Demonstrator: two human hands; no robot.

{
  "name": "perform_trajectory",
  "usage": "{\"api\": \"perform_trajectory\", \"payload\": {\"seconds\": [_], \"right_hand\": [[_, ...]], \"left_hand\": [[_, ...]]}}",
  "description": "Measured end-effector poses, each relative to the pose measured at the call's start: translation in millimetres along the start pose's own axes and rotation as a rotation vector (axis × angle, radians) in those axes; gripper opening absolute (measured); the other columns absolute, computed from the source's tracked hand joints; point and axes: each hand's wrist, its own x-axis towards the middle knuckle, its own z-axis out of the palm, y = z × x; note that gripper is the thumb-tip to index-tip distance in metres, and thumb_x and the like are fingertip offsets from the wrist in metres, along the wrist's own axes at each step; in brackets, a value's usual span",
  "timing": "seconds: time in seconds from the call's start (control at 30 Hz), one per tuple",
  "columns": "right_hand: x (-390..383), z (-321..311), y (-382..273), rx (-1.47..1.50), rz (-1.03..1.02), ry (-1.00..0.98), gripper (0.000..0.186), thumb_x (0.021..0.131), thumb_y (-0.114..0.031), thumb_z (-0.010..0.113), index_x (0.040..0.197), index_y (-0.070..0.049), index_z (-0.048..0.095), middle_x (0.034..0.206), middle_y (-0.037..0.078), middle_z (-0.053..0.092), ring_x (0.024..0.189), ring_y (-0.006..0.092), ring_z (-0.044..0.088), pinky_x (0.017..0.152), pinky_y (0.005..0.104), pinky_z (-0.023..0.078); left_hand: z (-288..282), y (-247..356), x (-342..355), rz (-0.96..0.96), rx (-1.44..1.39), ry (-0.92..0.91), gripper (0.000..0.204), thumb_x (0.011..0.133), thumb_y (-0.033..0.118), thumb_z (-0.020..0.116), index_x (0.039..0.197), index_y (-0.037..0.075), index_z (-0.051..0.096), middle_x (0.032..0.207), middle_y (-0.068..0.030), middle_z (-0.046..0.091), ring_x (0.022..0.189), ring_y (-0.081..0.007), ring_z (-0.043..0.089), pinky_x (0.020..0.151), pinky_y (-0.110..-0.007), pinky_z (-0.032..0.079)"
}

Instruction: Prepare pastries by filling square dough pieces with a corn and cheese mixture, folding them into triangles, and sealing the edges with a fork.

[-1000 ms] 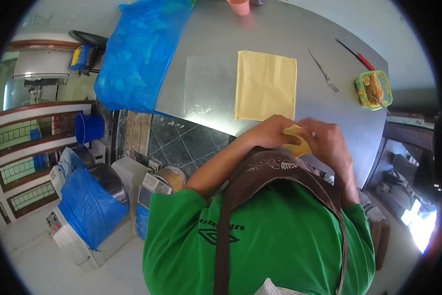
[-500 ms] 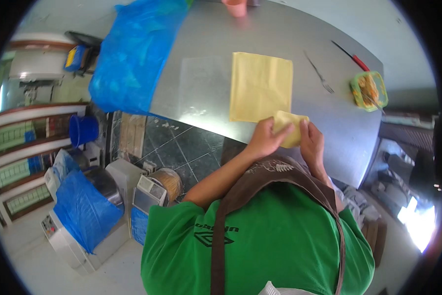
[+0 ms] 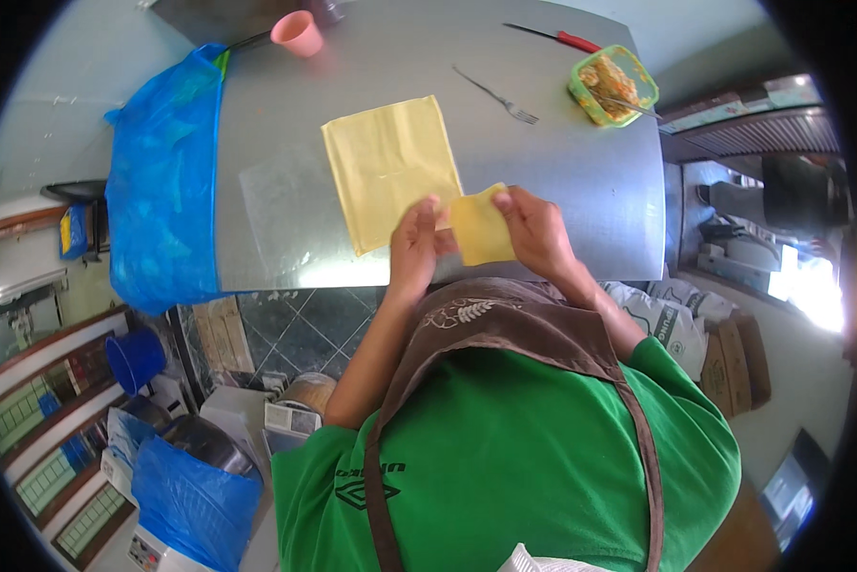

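Observation:
My right hand [image 3: 540,234] grips a small, thin yellow square dough sheet [image 3: 482,229] by its right edge, thumb on top. At the sheet's left edge is my left hand [image 3: 416,246], its fingers curled and slightly blurred; whether they hold the edge I cannot make out. Both hands are over the near edge of a metal table [image 3: 562,205]. A larger yellow square [image 3: 390,167], like a flat dough sheet or stack of sheets, lies just beyond my left hand. Left of it is a clear plastic sheet [image 3: 281,214].
A fork [image 3: 500,98] lies beyond the hands. At the far right stand a green container [image 3: 614,86] of orange-and-white food with a utensil in it, and a red-handled knife [image 3: 576,41]. A pink cup [image 3: 298,34] and blue plastic covering [image 3: 166,181] are at the left.
The view has turned, so the table's things appear farther left. My left hand has drawn off the small sheet's face to its left edge; the right hand still grips it.

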Motion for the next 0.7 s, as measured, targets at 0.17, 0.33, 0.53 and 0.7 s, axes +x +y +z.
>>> {"api": "perform_trajectory", "payload": {"seconds": [0.17,0.33,0.53,0.7], "right_hand": [[13.6,-37.6,-23.9,-0.518,-0.539,-0.639,0.022,0.107,-0.029,0.066,0.106,-0.010,0.075,0.087,0.016,0.075,0.077,0.0402,0.070,0.067,0.0444,0.056],[28.4,-47.0,-22.6,-0.090,-0.269,-0.318,0.040,0.113,-0.042,0.054,0.113,-0.009,0.075,0.093,0.012,0.078,0.078,0.0284,0.075,0.072,0.0418,0.059],[2.5,-1.5,41.6,0.915,0.562,-0.366,0.066,0.114,-0.058,0.045,0.118,0.001,0.074,0.086,0.010,0.075,0.074,0.0203,0.071,0.071,0.0369,0.058],[-4.4,14.3,42.6,0.231,0.194,-0.015,0.046,0.111,-0.041,0.062,0.106,0.002,0.075,0.071,0.016,0.069,0.063,0.0206,0.063,0.060,0.0410,0.050]], "left_hand": [[2.1,61.8,16.2,0.750,0.890,-0.448,0.092,0.071,0.032,0.101,0.148,0.003,0.060,0.159,-0.0199,0.056,0.153,-0.0316,0.048,0.121,-0.045,0.043],[-2.4,38.8,18.7,-0.048,0.283,-0.621,0.031,0.103,0.022,0.078,0.125,0.001,0.075,0.111,-0.0035,0.080,0.100,-0.0082,0.070,0.091,-0.029,0.056],[38.3,26.3,11.1,-0.114,-0.186,-0.309,0.022,0.109,0.019,0.069,0.114,-0.001,0.075,0.105,-0.0036,0.077,0.097,-0.0108,0.070,0.088,-0.029,0.055],[38.4,25.5,15.8,0.060,0.522,-0.043,0.032,0.114,0.027,0.061,0.103,-0.001,0.073,0.081,0.0004,0.068,0.074,-0.0088,0.057,0.070,-0.031,0.050]]}}
